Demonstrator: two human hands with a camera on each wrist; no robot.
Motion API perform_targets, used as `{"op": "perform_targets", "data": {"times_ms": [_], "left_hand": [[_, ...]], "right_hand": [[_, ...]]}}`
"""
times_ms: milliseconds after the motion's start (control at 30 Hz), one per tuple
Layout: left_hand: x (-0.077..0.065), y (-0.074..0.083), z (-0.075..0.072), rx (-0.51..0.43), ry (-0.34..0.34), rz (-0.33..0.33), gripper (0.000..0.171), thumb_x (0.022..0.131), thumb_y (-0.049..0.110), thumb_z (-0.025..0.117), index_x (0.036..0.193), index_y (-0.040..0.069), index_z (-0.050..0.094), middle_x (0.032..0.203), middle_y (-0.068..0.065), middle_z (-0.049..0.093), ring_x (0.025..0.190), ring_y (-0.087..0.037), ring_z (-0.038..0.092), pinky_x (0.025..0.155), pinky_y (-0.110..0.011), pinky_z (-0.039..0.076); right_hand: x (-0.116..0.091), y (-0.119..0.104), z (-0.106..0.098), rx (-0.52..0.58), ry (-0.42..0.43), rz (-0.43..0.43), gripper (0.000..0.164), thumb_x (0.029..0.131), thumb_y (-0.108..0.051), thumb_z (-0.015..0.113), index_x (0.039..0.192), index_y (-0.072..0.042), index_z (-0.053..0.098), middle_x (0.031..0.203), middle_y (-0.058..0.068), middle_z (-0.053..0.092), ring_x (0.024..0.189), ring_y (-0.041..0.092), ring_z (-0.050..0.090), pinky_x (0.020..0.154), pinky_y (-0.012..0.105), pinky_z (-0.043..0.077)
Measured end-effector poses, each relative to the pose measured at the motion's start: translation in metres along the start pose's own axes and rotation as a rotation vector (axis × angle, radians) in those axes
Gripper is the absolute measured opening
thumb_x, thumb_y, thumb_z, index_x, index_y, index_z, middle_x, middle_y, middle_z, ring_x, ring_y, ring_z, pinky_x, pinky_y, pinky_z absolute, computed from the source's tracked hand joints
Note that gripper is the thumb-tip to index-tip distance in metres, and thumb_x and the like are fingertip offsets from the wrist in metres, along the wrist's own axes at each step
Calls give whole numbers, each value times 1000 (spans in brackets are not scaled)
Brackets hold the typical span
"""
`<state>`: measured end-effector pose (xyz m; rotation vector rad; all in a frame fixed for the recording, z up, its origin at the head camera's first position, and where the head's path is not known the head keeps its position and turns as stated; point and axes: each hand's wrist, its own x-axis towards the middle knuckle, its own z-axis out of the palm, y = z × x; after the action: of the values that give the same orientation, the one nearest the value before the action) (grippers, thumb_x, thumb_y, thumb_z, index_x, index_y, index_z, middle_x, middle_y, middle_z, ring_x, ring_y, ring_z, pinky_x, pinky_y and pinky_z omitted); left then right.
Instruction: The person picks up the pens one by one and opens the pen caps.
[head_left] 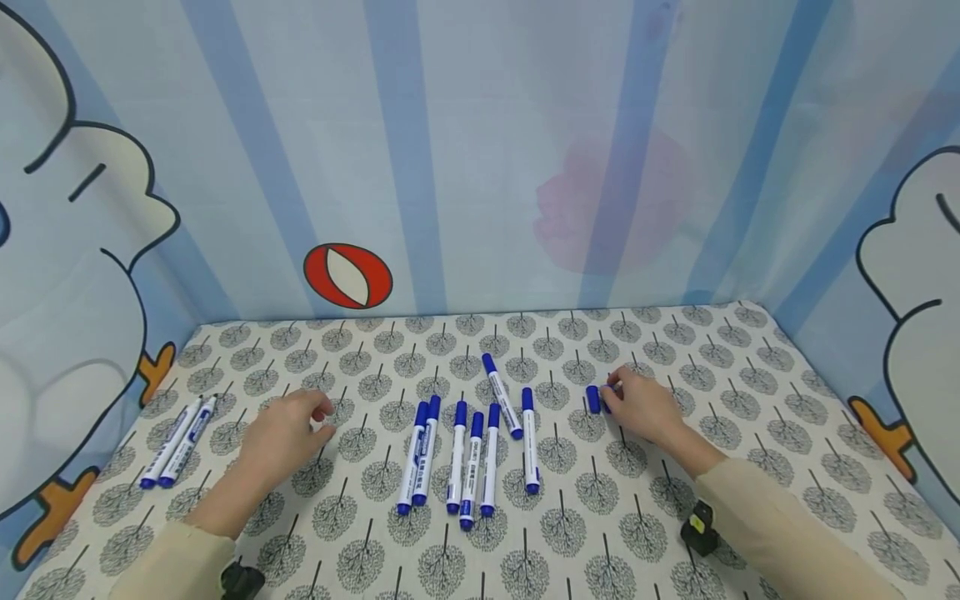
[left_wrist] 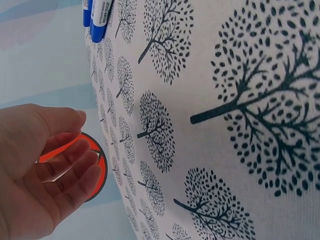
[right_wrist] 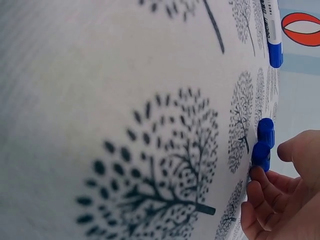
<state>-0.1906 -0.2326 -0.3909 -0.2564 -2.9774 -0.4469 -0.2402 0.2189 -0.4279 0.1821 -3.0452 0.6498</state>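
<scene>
My right hand [head_left: 637,404] is at two short blue marker caps on the patterned cloth. In the right wrist view the nearer cap [right_wrist: 261,156] is right at its fingertips, while the thumb stands a little apart from it. The other cap [right_wrist: 266,131] lies beside that one. My left hand [head_left: 281,437] hovers over the cloth on the left, fingers loosely bent and holding nothing. Two uncapped white markers [head_left: 187,442] lie side by side farther left, tips pointing away.
Several capped blue-and-white markers lie in the middle, among them one slanted marker [head_left: 502,396] and one straight marker [head_left: 530,442] nearest the right hand. The tree-print cloth [head_left: 562,533] covers the table. A striped curtain [head_left: 480,167] closes off the back.
</scene>
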Motion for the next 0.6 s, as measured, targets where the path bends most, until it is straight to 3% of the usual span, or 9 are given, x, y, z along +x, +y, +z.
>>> {"op": "perform_targets", "data": {"times_ms": [300, 600], "left_hand": [[0, 12, 5, -41, 105, 72, 14, 75, 10, 71, 88, 8, 65, 81, -3, 64, 66, -14, 59, 53, -25, 47], [-3, 30, 9, -63, 74, 67, 13, 77, 13, 70, 89, 11, 65, 85, -1, 63, 74, -15, 60, 58, -28, 49]], "right_hand": [[-3, -2, -5, 3, 20, -13, 31, 92, -25, 52, 109, 1, 55, 88, 13, 67, 62, 17, 58, 50, 28, 44], [-5, 0, -11, -7, 80, -44, 28, 91, -22, 53, 107, 0, 58, 79, 7, 61, 52, 13, 48, 45, 26, 40]]}}
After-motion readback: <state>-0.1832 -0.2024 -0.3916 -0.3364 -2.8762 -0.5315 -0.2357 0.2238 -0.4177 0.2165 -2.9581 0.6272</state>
